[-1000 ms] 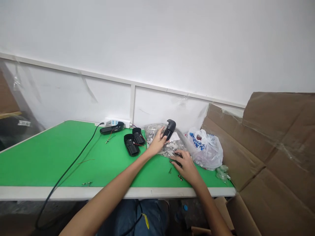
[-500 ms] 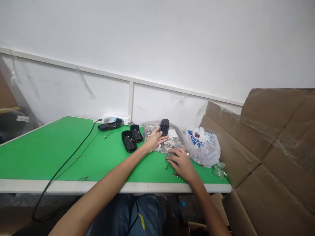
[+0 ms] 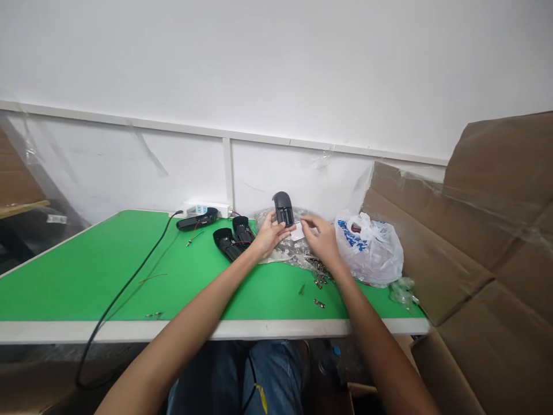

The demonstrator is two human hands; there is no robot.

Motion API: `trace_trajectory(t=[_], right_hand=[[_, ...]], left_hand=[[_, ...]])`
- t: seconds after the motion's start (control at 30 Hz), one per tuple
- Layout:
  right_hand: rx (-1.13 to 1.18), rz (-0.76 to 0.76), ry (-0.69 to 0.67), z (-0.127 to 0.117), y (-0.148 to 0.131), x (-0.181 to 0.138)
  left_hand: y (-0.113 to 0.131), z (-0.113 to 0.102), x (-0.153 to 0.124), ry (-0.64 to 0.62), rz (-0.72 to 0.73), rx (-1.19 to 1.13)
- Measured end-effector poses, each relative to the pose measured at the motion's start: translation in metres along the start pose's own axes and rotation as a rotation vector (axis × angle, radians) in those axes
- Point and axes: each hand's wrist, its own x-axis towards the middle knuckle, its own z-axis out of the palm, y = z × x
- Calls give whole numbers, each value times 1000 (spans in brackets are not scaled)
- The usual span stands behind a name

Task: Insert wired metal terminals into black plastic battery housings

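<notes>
My left hand (image 3: 270,236) grips a black plastic housing (image 3: 284,208), rounded at the top, with slots like a battery compartment facing me. Close to its lower right side is my right hand (image 3: 320,233), fingers pinched together; what they hold, if anything, is too small to make out. Behind and below both hands lies a clear plastic bag (image 3: 294,251) of small parts with a white label (image 3: 298,231). Small metal contact pieces (image 3: 319,282) are scattered under my right wrist. Two similar black housings (image 3: 227,242) with red wires rest left of my left hand.
A black device (image 3: 197,220) with wires lies by a white power strip (image 3: 207,208). A black cable (image 3: 129,282) crosses the green table (image 3: 78,265). At the right stand a tied white plastic bag (image 3: 375,253) and large cardboard (image 3: 484,230).
My right hand has risen from the small metal pieces on the table to beside the black housing. My left hand has lifted the housing slightly and turned it. The view has shifted a little.
</notes>
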Motion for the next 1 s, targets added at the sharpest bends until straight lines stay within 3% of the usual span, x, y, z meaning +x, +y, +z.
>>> trace_trajectory(t=[0.1,0.2,0.37,0.53,0.77,1.0], right_hand=[[184,232,65,30,6,19],[334,358,31,46,7,20],[426,434,-59,43,5,4],[526,608,-29,43,8,6],[510,716,-34,44,11,15],[357,690,-53,46,5,9]], left_hand=[[2,-5,3,40,37,95],[0,-7,4,56,99,215],[-4,-7,4,30,140,251],[-6,-7,3,48,115,202],[-15,0,3,-28,114,194],[-20,4,1,-60,145,268]])
